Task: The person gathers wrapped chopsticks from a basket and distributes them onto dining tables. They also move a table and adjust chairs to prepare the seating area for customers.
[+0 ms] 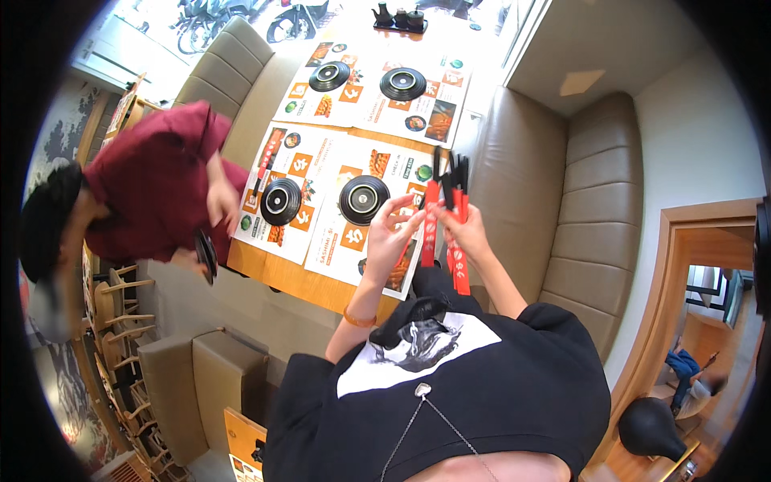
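My right hand [468,232] grips a bunch of black chopsticks in red paper sleeves [459,265]. Their dark ends point away from me, and the sleeves bear white writing. Close beside it, my left hand [388,235] has thumb and fingers pinched around a narrow sleeved chopstick pair [405,253], seen almost edge-on and partly hidden by the hand. Both hands are above the near right corner of a wooden table [283,280]. Just beyond my left fingers, a black ribbed plate [363,200] lies on a printed paper placemat [325,244].
More black plates, [281,202] [329,76] [403,83], lie on placemats. A condiment tray [400,25] stands at the far end. At left, a person in a maroon top [159,181] holds black dishes [206,256]. A padded bench [518,199] runs along the right.
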Motion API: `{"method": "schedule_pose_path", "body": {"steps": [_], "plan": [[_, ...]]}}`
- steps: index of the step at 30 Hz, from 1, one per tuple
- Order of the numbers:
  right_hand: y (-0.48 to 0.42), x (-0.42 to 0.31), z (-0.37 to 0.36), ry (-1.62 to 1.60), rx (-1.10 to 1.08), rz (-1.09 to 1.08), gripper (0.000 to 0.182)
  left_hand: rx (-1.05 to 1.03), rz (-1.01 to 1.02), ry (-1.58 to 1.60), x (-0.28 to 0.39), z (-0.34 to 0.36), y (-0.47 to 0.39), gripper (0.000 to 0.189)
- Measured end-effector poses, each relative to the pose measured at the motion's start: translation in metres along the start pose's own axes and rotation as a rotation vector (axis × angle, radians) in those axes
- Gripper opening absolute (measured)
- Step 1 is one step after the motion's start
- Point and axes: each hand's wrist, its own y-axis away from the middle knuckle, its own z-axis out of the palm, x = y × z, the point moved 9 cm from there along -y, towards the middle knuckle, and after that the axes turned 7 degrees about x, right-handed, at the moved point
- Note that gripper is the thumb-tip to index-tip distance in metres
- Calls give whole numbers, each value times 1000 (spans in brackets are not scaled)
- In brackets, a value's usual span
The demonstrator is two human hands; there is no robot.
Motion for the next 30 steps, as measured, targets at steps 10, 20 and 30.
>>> {"method": "schedule_pose_path", "body": {"steps": [10,20,30], "plan": [[-305,-9,-72,16,311,-126,19,350,-232,-121,-89,-102,56,26],[-422,10,-97,308,589,-32,43,596,-281,4,-101,-54,-31,28],[-261,-45,27,-177,-479,337,29,323,-49,-21,-27,74,-215,36]]}}
